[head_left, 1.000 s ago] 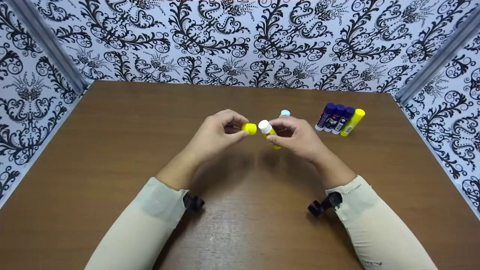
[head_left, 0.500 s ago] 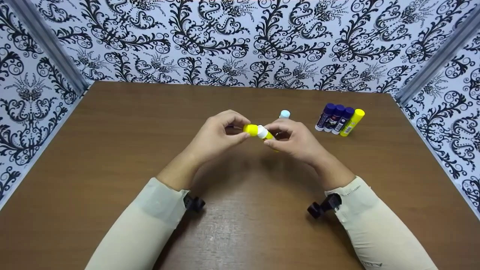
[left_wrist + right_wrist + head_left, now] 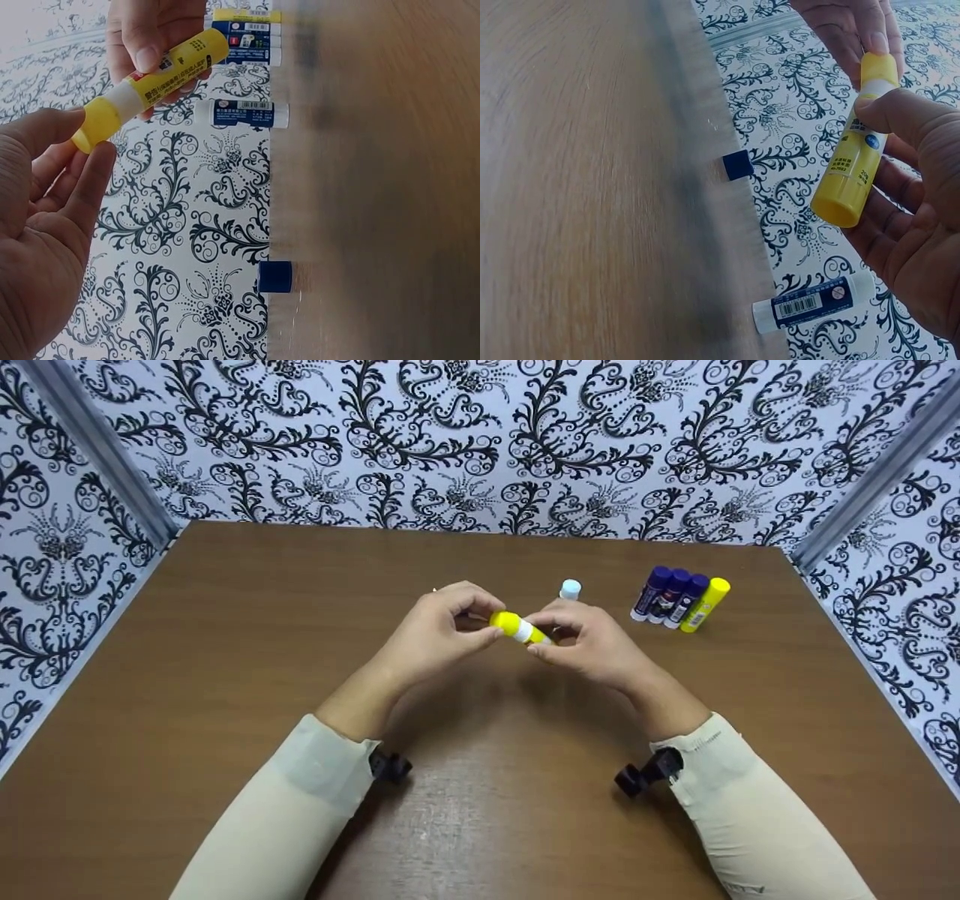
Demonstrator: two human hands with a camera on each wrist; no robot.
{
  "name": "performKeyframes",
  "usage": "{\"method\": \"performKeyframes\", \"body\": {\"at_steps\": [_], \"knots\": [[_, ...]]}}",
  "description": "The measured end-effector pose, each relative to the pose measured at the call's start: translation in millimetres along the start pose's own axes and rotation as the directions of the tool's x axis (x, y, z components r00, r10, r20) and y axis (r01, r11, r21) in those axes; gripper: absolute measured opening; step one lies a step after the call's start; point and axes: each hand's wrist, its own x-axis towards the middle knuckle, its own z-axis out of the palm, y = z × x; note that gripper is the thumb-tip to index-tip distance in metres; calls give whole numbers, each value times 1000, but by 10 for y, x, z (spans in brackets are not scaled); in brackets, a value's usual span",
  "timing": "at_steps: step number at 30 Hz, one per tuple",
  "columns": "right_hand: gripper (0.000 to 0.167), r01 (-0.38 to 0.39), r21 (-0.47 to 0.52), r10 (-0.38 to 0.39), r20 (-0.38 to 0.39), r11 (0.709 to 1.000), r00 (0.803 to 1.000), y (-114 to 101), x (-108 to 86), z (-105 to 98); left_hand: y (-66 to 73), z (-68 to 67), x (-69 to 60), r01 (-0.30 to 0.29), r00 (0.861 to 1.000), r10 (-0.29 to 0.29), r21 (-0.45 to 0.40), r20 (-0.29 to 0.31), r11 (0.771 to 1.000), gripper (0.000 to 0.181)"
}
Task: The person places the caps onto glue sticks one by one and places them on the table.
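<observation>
Over the middle of the table, my left hand (image 3: 427, 634) pinches a yellow cap (image 3: 505, 622) between thumb and fingers. That cap sits against the white collar of a yellow glue stick (image 3: 851, 169), in line with it. My right hand (image 3: 596, 641) grips the glue stick's body, which is tilted, with its base toward the right palm. Behind the right hand stands a second glue stick (image 3: 817, 301) with a dark blue label and whitish ends, its cap off. A small dark blue cap (image 3: 275, 277) stands on the table, hidden behind my left hand in the head view.
On the right of the table (image 3: 225, 675) stands a tight row: three purple glue sticks (image 3: 670, 596) and a yellow glue stick (image 3: 706, 605). Patterned walls (image 3: 450, 442) enclose the table at the back and both sides.
The cap and the glue stick were apart; they have come together, the cap meeting the white collar. The glue stick has swung to point more toward the left hand.
</observation>
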Motion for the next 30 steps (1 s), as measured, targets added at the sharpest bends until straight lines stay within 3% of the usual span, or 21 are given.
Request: {"method": "performKeyframes", "body": {"at_steps": [9,16,23,30], "knots": [[31,16,-32,-15,17,999,1000,-15,-1,11,-5,-2,0,-14,1000,13,34,23,999,22],[32,25,-56,-24,10,998,1000,-4,-1,21,-2,8,-10,7,999,-8,19,41,1000,23],[29,-19,-76,19,10,997,1000,-20,-11,38,-8,9,-7,23,999,-24,14,44,1000,23],[28,3,-87,-2,7,996,1000,-44,-19,35,-4,5,-10,33,998,-35,30,57,999,24]]}}
